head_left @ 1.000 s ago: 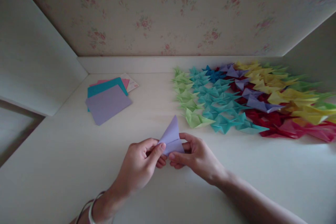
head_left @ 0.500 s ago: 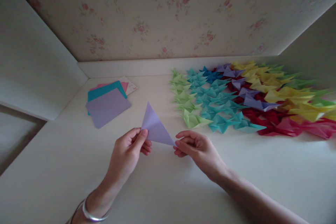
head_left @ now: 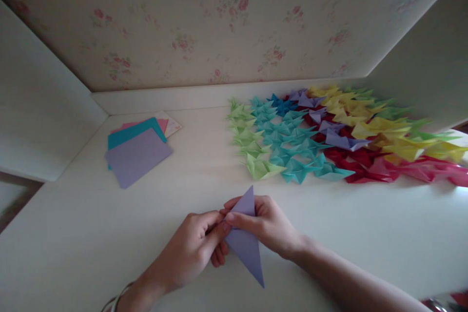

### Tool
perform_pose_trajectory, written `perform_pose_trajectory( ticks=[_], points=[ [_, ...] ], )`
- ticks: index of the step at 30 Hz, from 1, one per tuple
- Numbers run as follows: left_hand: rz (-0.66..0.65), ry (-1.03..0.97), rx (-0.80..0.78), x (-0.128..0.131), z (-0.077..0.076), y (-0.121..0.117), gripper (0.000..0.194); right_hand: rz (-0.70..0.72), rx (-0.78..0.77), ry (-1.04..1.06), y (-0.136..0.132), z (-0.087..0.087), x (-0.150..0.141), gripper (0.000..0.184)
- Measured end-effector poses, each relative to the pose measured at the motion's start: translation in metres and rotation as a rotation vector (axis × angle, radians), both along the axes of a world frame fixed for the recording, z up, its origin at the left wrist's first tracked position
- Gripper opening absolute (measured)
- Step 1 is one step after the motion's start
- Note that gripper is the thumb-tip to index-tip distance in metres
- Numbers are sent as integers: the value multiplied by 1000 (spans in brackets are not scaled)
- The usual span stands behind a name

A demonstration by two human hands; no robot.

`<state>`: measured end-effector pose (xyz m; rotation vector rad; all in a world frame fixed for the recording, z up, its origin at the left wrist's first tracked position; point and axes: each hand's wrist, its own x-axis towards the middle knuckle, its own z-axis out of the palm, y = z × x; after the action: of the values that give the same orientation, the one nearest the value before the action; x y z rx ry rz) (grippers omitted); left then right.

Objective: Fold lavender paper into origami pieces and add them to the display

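Observation:
A purple sheet of origami paper (head_left: pixel 245 248), folded into a triangle, is between my hands just above the table. My left hand (head_left: pixel 201 241) pinches its left corner between thumb and fingers. From the right, my right hand (head_left: pixel 266 224) grips the same piece, thumb across its front face and fingers behind it. One point of the triangle aims up and away, another hangs down toward me. My fingertips hide the left corner, where the two hands meet.
To the left lies a stack of paper with a purple sheet (head_left: pixel 139 158) on top of a teal sheet (head_left: pixel 135 131). Many folded paper cranes (head_left: pixel 300 141) in green, teal, blue, purple, red and yellow fill the back right of the white table (head_left: pixel 183 195). A floral wall (head_left: pixel 204 29) rises behind.
The purple triangle has been turned and brought closer to me. My right hand has shifted from its right corner to a grip across it. The view has tilted slightly.

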<state>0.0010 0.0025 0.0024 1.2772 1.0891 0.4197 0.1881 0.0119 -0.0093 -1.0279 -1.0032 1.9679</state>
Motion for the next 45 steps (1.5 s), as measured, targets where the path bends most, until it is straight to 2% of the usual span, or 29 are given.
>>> perform_pose_trajectory(
  ticks=[5,11,16,17,19,22,23,26,27,29,31,33,36,41,45],
  points=[
    [-26,21,-23,-1,-1,-1,40,12,17,-13,0,2,1,38],
    [-45,5,-68,-3,0,1,44,-195,64,-167,7,7,6,34],
    [24,-11,-69,-1,2,2,42,-401,30,-76,13,5,10,36],
    [51,-18,-62,-1,2,3,42,-415,32,-46,13,5,11,37],
    [105,-31,-27,-1,3,4,41,-324,57,-11,11,5,11,39],
    [207,22,119,-2,1,5,32,-89,130,-51,5,8,6,37],
    [256,73,196,-3,-1,5,28,-52,151,-76,3,8,4,36],
    [393,252,503,-4,-7,4,27,-76,185,-162,-2,6,-3,37],
    [398,298,612,-4,-9,3,23,-99,196,-196,-3,4,-5,37],
    [324,352,783,-4,-11,1,11,-138,227,-261,-3,2,-5,38],
    [214,357,838,-3,-10,-1,6,-143,283,-315,-3,1,-4,38],
    [147,304,779,-1,-7,-1,9,-120,378,-382,-3,3,-2,33],
    [118,139,554,3,1,-1,23,-66,463,-411,-3,7,0,25],
    [122,-156,207,4,12,0,21,-23,338,-200,-4,12,1,30],
    [132,-271,125,2,14,-1,19,-46,288,-129,-4,10,1,31]
  ],
)
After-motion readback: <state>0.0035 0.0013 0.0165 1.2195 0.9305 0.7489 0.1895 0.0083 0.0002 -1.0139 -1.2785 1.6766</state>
